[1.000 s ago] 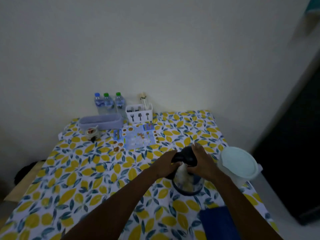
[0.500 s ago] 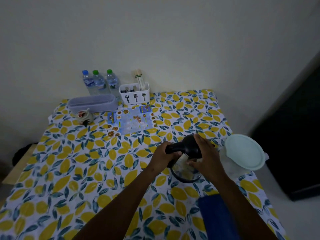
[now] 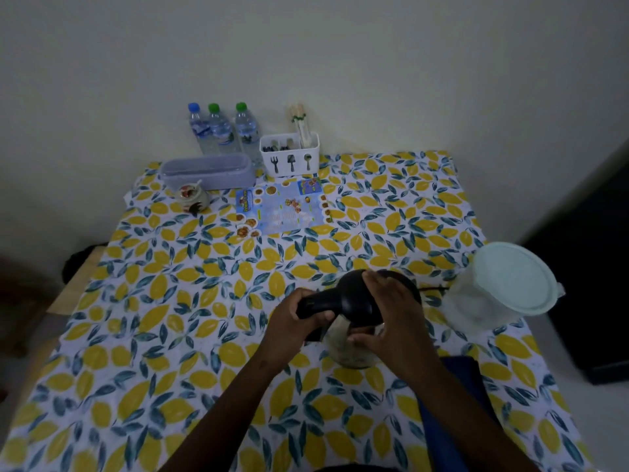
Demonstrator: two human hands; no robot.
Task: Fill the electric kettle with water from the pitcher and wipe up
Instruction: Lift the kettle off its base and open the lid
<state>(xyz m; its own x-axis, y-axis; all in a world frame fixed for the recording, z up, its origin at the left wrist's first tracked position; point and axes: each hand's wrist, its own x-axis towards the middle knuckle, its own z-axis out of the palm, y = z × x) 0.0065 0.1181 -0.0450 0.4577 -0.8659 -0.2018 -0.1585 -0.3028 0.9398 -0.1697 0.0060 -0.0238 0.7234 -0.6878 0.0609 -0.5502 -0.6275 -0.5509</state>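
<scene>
A glass electric kettle (image 3: pixel 350 349) with a black lid and black handle stands on the lemon-print tablecloth (image 3: pixel 204 301). My left hand (image 3: pixel 296 321) is closed around the handle. My right hand (image 3: pixel 391 311) lies over the black lid (image 3: pixel 354 298), fingers wrapped down the kettle's right side. Just right of the kettle stands a translucent pitcher (image 3: pixel 476 301) with a pale green lid (image 3: pixel 514 277). A dark blue cloth (image 3: pixel 456 403) lies near the front edge, partly under my right forearm.
Against the far wall stand three water bottles (image 3: pixel 221 131), a white cutlery holder (image 3: pixel 289 155), a grey lidded box (image 3: pixel 207 172) and a small ceramic jar (image 3: pixel 192 199). A printed leaflet (image 3: pixel 282 209) lies behind the kettle. A black cord (image 3: pixel 432 288) runs behind it.
The view has tilted down, so the table sits lower and nearer. Both hands stay on the kettle; the right hand has slid over the lid and down its right side.
</scene>
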